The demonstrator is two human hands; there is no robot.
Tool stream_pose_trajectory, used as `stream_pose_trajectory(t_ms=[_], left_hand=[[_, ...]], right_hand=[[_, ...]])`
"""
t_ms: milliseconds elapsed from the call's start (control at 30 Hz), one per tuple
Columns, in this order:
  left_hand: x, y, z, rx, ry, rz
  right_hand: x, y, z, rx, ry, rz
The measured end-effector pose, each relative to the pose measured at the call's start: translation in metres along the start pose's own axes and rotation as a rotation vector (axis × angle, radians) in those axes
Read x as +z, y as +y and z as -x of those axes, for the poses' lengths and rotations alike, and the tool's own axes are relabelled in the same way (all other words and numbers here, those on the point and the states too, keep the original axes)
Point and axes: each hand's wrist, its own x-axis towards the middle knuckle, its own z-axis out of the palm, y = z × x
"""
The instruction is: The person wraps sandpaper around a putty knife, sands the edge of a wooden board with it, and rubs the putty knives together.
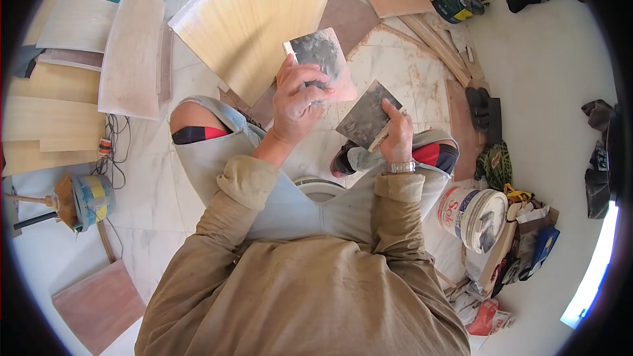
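Note:
My left hand [298,102] is closed around a pinkish, roughly square piece [336,66] with dark grey smears on its face and a pale edge. What it is made of I cannot tell. In my right hand [397,135] is a flat, square, grey-smeared board [368,117], gripped at its right edge with the thumb on top. The two pieces are close together but apart, held above my legs. Beyond them stands a large curved wooden panel [257,20] with light yellowish grain.
Wooden panels [132,46] are stacked at the left, near a cable and a blue bucket [93,201]. A white paint bucket [471,217] lies at my right knee, with bags and tools along the wall. Wood strips [435,46] and a tool bag [455,0] are at the far right.

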Motion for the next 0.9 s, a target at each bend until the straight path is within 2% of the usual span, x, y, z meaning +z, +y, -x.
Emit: stream_pose_trajectory(t_ms=[167,233,267,333,367,433,467,500,567,633,700,767,867,900], left_hand=[[0.002,-0.004,0.004,-0.009,0.008,0.007],[0.008,-0.011,0.005,-0.071,0.002,0.150],[0.009,-0.014,0.005,-0.103,-0.003,0.221],[0.007,-0.013,0.002,-0.684,0.066,0.547],[0.005,-0.013,0.001,-0.976,0.101,0.707],[0.003,-0.023,-0.002,-1.245,0.248,1.027],[0.000,-0.031,-0.003,-1.373,0.326,1.185],[-0.005,-0.049,0.009,-1.490,0.206,1.218],[-0.001,-0.071,0.040,-1.575,0.121,1.680],[0.000,-0.070,0.054,-1.614,-0.028,2.043],[0.003,-0.041,0.048,-1.652,-0.123,1.355],[0.009,-0.031,0.046,-1.669,-0.155,1.217],[0.000,-0.040,0.057,-1.778,-0.029,1.807],[-0.001,-0.039,0.059,-1.841,-0.088,1.909]], right_hand=[[0.013,0.001,0.007,-0.048,-0.013,0.023],[0.022,0.000,0.010,-0.067,-0.005,0.007],[0.016,0.003,0.007,-0.117,-0.045,0.105],[-0.004,0.006,-0.002,-0.217,-0.122,0.300],[-0.006,0.003,-0.002,-0.272,-0.088,0.260],[-0.005,-0.002,-0.006,-0.381,-0.030,0.173],[-0.003,-0.007,-0.003,-0.403,0.051,0.321],[0.003,-0.016,0.006,-0.424,0.133,0.469],[0.030,-0.028,0.022,-0.787,0.155,0.786],[0.068,-0.028,0.050,-1.128,0.051,1.145],[0.093,-0.011,0.077,-1.261,-0.283,1.219],[0.108,0.006,0.096,-1.258,-0.572,1.219],[0.104,0.020,0.040,-1.215,-0.350,1.202],[0.107,0.020,0.024,-1.170,-0.187,1.172]])
